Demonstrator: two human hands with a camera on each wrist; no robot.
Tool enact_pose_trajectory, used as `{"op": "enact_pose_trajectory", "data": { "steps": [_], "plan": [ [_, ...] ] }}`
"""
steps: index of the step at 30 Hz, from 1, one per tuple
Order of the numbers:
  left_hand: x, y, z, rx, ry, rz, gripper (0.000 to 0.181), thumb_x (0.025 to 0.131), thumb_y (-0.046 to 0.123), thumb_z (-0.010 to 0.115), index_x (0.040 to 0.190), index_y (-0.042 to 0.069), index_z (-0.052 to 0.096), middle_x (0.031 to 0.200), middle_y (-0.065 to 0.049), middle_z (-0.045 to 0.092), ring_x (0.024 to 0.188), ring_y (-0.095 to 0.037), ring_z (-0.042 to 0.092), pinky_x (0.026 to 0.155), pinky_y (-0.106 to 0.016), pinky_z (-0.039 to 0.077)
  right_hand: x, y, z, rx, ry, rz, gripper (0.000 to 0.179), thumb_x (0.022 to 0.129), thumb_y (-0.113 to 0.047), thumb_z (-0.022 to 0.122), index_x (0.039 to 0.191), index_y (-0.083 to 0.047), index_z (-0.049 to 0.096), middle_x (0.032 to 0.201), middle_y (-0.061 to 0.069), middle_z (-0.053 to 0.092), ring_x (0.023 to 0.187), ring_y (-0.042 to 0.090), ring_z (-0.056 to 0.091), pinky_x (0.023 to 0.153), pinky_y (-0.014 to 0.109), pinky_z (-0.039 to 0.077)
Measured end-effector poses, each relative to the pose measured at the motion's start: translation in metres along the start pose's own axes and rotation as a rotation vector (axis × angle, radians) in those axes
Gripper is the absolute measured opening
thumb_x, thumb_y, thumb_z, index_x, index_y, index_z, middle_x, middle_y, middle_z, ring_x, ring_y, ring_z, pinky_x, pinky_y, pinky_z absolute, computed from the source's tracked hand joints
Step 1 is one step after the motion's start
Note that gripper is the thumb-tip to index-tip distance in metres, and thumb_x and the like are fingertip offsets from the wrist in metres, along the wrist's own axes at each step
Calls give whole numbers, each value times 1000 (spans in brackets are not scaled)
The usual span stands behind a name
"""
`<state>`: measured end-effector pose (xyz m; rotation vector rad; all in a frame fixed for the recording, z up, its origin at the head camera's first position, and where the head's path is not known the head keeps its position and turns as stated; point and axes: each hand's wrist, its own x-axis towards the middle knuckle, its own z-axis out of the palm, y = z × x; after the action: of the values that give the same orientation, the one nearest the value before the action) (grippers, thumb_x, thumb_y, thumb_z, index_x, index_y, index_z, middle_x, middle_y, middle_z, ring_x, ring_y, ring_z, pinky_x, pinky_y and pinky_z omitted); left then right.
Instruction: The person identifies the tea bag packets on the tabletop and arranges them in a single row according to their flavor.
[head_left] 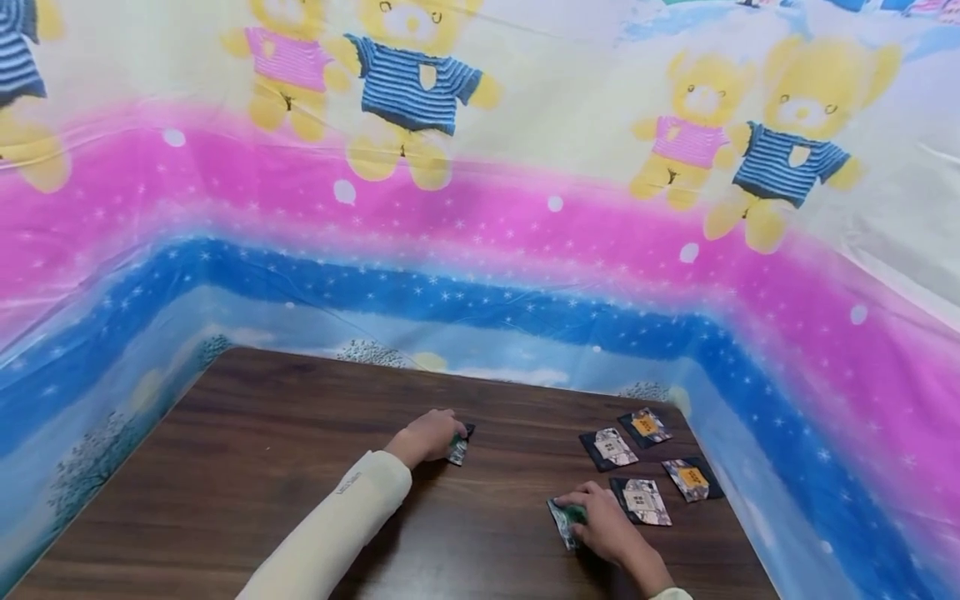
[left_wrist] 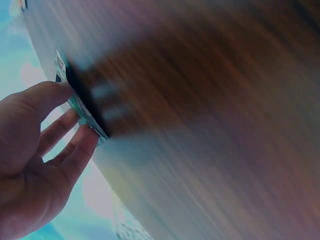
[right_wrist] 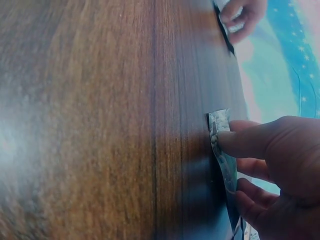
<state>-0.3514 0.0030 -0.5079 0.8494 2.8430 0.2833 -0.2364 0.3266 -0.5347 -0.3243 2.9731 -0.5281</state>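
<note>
Brown wood-grain worktop (head_left: 247,467): from my end, the step in hand looks like handling two packets at once, one per hand; whether they are being laid down or taken up, I can't tell.
Left hand (head_left: 431,435): grasping, thumb at one edge and fingertips at the other, out near the worktop's middle.
Left packet, small, flat, green and silver (head_left: 457,452): shiny, foil-like, with a dark corner and pale print; in the left wrist view it sits edge-on, black underside towards the wood. The hand hides much of its face.
Right packet, small, flat, green and silver (head_left: 561,527): lies close to the near side, right of centre. I make out a dark rim and a slightly bent, glossy surface.
Right hand (head_left: 603,518): grasping that packet between thumb and fingers. I judge the next move calls for light fingertip control on both, as such thin foil could buckle, and for care beside the neighbouring packets.
Two black-edged packets with grey labels (head_left: 615,447): one beyond the right hand, one just beside it; I can't tell if that one touches it.
Two black-edged packets with orange labels (head_left: 692,480): near the worktop's right edge, printed faces up.
</note>
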Motion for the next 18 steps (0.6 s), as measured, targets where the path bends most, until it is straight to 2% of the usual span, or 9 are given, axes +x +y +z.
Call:
{"op": "enact_pose_trajectory", "data": {
  "steps": [8,12,18],
  "plan": [
    [-31,-42,-8,-71,11,-43,34,95,3,66,129,8,69,145,-24,54,134,-43,52,106,-52,48,0,-1,1,-12,13,13,39,81,-9,81,117,-22,76,126,14,63,112,38,58,93,58,48],
    [-47,-65,-10,-74,27,-62,34,95,2,66,128,6,69,145,-26,54,138,-45,48,109,-54,45,1,-2,0,-8,6,21,39,81,-9,81,118,-22,76,127,14,62,113,38,58,93,58,48],
    [-70,-91,-17,-71,3,-125,35,95,1,66,130,6,67,148,-29,50,141,-47,43,109,-55,45,2,-3,-1,0,-12,54,40,82,-9,81,118,-24,76,129,14,61,115,38,57,96,58,48]
  ]
}}
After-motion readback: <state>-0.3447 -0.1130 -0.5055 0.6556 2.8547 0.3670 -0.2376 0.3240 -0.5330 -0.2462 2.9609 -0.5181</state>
